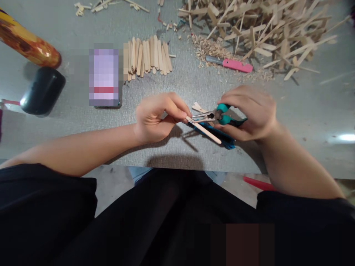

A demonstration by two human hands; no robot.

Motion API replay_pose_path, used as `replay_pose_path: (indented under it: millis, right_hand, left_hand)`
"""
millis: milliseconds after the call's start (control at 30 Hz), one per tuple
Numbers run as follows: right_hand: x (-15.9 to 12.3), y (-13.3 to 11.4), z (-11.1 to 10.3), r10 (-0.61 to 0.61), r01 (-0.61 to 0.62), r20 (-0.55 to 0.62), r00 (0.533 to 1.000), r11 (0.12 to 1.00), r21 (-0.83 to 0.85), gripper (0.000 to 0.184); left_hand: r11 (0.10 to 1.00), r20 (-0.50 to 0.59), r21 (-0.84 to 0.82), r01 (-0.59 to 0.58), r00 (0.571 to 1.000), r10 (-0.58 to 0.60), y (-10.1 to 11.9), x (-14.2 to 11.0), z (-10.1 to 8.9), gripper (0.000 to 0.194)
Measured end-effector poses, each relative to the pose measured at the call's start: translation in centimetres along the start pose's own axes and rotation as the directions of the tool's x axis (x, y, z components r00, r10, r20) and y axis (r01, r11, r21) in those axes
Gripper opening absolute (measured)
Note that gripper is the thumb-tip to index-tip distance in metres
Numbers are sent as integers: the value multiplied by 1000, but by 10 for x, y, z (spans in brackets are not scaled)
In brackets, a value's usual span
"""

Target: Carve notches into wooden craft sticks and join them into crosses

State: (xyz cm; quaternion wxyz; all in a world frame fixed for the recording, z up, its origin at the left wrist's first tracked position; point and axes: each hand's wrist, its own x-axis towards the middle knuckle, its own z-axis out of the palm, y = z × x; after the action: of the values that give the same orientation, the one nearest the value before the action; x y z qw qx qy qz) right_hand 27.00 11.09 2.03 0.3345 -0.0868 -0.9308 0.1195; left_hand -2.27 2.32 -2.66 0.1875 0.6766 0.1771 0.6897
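My left hand [163, 116] is closed, pinching one end of a wooden craft stick [208, 133] between thumb and fingers. The stick slants down to the right. My right hand [249, 112] is wrapped round the teal and black handles of a pair of needle-nose pliers [215, 115]. The pliers' jaws are parted and point left, with their tips close to the pinched end of the stick; I cannot tell whether they touch it. Below the pliers lies a blue and black object [229, 142], partly hidden by the stick. Another pale stick piece [197, 108] shows behind the jaws.
A row of craft sticks [149, 55] lies beyond my left hand, beside a blurred-out phone-like object [105, 75]. At the back right are a large heap of sticks [266, 29], wood shavings [210, 48] and a pink-handled knife [237, 65]. A dark rounded case [43, 90] and an orange cylinder [30, 38] stand left.
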Motion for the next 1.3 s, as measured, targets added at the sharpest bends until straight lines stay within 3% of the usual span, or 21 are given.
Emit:
replay_pose_path:
  millis: [100, 300, 467, 567, 667, 767, 933, 1167, 1300]
  right_hand:
    - [-1, 1, -3, -22, 22, 13, 1000, 1000, -18, 45]
    - [-6, -5, -17, 197, -200, 162, 967, 980, 8, 38]
    - [0, -5, -22, 227, -228, 210, 951, 973, -18, 34]
    - [5, -1, -21, 167, -166, 229, 959, 986, -23, 31]
    - [6, 2, -19, 137, -154, 238, 962, 987, 52, 28]
    - [6, 1, -18, 154, -195, 294, 943, 974, 115, 19]
    - [6, -2, -20, 186, -244, 333, 924, 959, 141, 16]
    - [3, -3, -14, 247, -307, 296, 923, 935, 175, 21]
    - [-3, -2, -10, 308, -366, 289, 906, 915, 172, 28]
  left_hand:
    - [999, 19, -27, 27, 999, -27, 3, -1, 0, 18]
    - [966, 30, -23, 257, 966, -257, 15, -1, 0, 12]
    - [921, 37, -26, 388, 921, -387, 19, 1, -4, 11]
    - [815, 24, -28, 579, 815, -578, 21, 7, -5, 14]
    - [654, 50, -83, 752, 658, -751, 22, 14, -5, 17]
    - [513, 57, -119, 850, 522, -851, 23, 19, -4, 22]
    - [380, 53, -177, 908, 394, -918, 23, 23, -1, 28]
    - [389, 15, -162, 907, 396, -918, 24, 22, 1, 38]
    - [450, 21, -221, 865, 465, -885, 19, 15, 2, 34]
